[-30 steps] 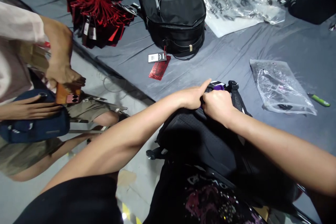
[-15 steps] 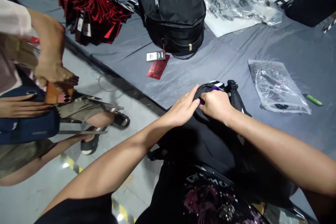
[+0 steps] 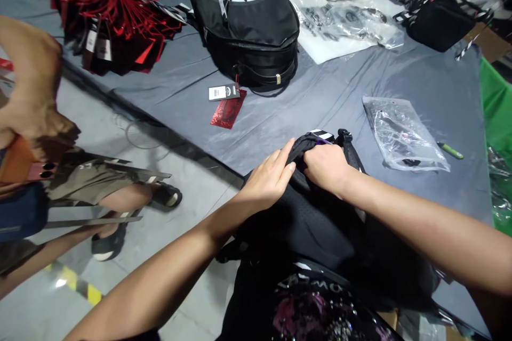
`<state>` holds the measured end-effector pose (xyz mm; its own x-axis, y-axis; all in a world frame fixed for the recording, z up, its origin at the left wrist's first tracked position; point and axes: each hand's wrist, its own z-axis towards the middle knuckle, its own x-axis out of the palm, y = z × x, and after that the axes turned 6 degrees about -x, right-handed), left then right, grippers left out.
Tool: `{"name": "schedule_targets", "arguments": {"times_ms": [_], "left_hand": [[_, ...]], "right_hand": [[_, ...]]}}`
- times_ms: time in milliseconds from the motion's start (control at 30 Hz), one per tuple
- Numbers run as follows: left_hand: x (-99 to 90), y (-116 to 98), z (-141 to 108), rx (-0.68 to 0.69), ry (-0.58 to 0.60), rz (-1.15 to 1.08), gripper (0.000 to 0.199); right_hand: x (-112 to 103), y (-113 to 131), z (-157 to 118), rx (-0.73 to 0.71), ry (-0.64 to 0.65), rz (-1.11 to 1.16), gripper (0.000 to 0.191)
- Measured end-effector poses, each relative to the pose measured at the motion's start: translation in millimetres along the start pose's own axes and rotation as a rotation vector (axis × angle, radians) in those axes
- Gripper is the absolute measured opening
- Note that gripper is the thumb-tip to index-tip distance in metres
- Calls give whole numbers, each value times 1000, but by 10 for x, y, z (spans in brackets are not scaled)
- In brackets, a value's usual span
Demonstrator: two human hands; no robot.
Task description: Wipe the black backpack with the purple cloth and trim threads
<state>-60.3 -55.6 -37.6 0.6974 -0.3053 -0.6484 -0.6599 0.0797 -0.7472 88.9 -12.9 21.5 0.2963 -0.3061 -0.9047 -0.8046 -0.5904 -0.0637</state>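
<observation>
A black backpack leans between my body and the table edge, with a black-and-white striped piece and a strap buckle at its top. My left hand rests along the rolled top edge of the bag, thumb and fingers around the fabric. Just to its right, my right hand is closed in a fist at the bag's opening, where a bit of purple shows. Its fingertips are hidden in the dark fabric, so what they hold cannot be made out.
On the grey table lie a shark-mouth backpack, red tags, a clear bag, a green cutter and plastic packaging. One person sits at left with an orange phone; another is at back right.
The view has turned right, so the table items sit further left and a green sheet shows at right. Both hands remain at the bag's opening; less purple is visible.
</observation>
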Motion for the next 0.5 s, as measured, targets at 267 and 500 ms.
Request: {"name": "schedule_targets", "arguments": {"times_ms": [267,500], "left_hand": [[11,-7,-32,-27,-16,-3,58],[22,-6,-36,-49,-34,1,57]], "right_hand": [[-34,12,-3,-12,13,7,24],[-88,44,-5,-44,-28,27,25]]}}
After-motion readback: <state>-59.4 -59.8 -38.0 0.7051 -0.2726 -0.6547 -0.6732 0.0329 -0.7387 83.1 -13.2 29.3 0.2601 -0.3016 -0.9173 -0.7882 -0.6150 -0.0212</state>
